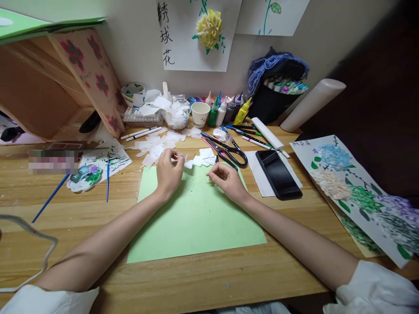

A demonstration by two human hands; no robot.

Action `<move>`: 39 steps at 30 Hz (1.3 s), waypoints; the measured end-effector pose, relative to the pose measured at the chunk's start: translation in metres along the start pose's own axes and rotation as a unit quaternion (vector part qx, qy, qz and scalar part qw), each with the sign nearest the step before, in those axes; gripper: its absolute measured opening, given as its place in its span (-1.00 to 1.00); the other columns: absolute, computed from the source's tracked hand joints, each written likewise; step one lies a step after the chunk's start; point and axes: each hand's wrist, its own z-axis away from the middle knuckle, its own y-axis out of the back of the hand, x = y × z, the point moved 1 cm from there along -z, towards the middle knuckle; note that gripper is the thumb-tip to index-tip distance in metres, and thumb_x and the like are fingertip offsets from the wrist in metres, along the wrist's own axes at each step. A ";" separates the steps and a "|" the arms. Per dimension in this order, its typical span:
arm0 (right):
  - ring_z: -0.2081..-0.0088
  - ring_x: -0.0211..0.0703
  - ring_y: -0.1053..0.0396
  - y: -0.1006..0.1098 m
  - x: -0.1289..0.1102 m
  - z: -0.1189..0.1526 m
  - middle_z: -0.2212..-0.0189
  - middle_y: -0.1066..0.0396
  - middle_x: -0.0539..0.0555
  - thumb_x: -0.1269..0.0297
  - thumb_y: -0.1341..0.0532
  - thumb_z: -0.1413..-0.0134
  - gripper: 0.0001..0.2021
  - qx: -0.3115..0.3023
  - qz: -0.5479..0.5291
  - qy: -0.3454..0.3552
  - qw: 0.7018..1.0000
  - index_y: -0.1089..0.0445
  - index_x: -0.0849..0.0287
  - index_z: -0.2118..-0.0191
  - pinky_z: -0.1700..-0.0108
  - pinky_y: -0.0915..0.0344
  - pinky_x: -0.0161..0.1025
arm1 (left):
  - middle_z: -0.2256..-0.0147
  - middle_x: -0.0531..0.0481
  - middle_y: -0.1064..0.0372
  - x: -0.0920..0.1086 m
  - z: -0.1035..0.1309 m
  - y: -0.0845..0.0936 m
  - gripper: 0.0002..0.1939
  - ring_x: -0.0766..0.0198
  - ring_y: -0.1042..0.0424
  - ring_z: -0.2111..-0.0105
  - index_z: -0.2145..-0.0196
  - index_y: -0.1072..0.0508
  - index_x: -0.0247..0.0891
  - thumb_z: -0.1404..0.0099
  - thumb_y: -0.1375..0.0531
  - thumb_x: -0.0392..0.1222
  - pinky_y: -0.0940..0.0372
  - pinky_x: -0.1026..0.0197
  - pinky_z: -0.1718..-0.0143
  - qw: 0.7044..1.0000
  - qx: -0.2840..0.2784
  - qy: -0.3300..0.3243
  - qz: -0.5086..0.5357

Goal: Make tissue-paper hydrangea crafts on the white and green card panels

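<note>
My left hand is over the upper left part of a light green sheet of paper, thumb and fingers pinched together. A small white paper piece shows at its fingertips. Facing it, my right hand hovers above the sheet's upper right, fingers curled and tips pinched. Whatever lies between those tips, if anything, is too small to make out. Small white paper squares lie at the sheet's top edge between my hands. More cut paper scraps are scattered behind my left hand.
Black-handled scissors lie behind my right hand, with a phone to the right. Glue bottles, a paper cup and a bowl of scraps line the wall. Paint palette and brushes sit left; a flower picture right.
</note>
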 end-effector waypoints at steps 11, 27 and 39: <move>0.33 -0.23 -0.30 -0.003 0.005 -0.001 0.34 -0.35 0.05 0.13 -0.20 -0.03 -0.68 0.023 -0.019 -0.021 0.999 -0.33 0.18 0.12 0.33 -0.23 -0.30 | 0.46 0.09 -0.21 0.002 0.002 -0.004 -0.85 0.35 -0.25 0.44 0.39 -0.24 -0.20 -0.26 -0.03 -0.09 -0.20 0.32 0.39 0.975 -0.087 -0.027 0.205; 0.43 -0.24 -0.19 -0.003 0.000 0.002 0.49 -0.29 -0.01 0.21 -0.14 -0.08 -0.80 -0.049 0.058 0.019 0.997 -0.32 0.19 0.48 0.39 -0.12 -0.27 | 0.38 0.01 -0.28 -0.018 -0.015 0.005 -0.95 0.26 -0.29 0.34 0.38 -0.27 -0.23 -0.24 -0.06 -0.23 -0.19 0.20 0.28 0.997 0.070 0.039 0.017; 0.48 -0.26 -0.18 -0.002 0.003 -0.001 0.59 -0.23 -0.04 0.13 -0.13 -0.08 -0.71 -0.002 0.006 -0.005 1.000 -0.32 0.20 0.54 0.40 -0.10 -0.30 | 0.39 0.01 -0.42 0.020 0.022 -0.001 -0.93 0.28 -0.34 0.38 0.33 -0.40 -0.21 -0.20 -0.15 -0.21 -0.16 0.21 0.33 0.884 -0.086 -0.440 -0.133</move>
